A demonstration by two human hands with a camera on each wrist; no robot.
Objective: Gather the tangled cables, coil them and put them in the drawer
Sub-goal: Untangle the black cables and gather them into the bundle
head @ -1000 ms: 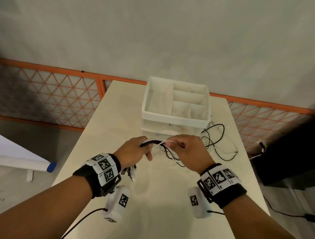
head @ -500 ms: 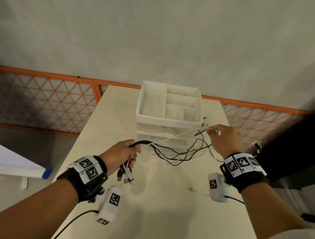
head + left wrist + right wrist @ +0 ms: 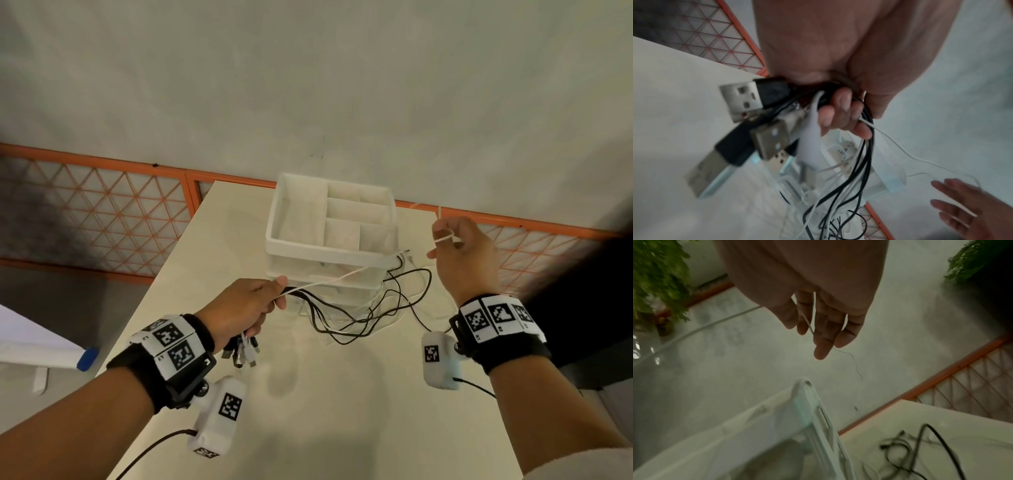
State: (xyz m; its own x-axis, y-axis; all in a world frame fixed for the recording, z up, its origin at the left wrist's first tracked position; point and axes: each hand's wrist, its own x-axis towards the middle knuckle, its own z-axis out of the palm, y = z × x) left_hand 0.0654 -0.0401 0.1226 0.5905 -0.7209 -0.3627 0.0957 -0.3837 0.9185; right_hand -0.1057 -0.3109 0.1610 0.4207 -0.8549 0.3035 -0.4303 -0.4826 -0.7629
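Note:
My left hand point(image 3: 250, 308) grips a bundle of black and white cables point(image 3: 359, 325) in its fist above the table. Several USB plugs point(image 3: 243, 353) hang below the fist and show close up as USB plugs point(image 3: 744, 100) in the left wrist view. One thin white cable point(image 3: 329, 281) stretches from that fist up to my right hand point(image 3: 459, 246), raised to the right of the white drawer organizer point(image 3: 274, 240). The right hand's fingers point(image 3: 818, 324) are straight, and the white cable lies hooked across them. Slack cable loops sag onto the table in front of the organizer.
The organizer has an open top tray with compartments and clear drawers below, at the far end of the cream table point(image 3: 342, 411). An orange mesh railing point(image 3: 102, 205) runs behind the table. Green plants point(image 3: 657, 280) stand beyond it.
My right hand has left the left hand and swung right and upward, drawing the white cable out taut. The left hand keeps hold of the bundle and has shifted slightly left.

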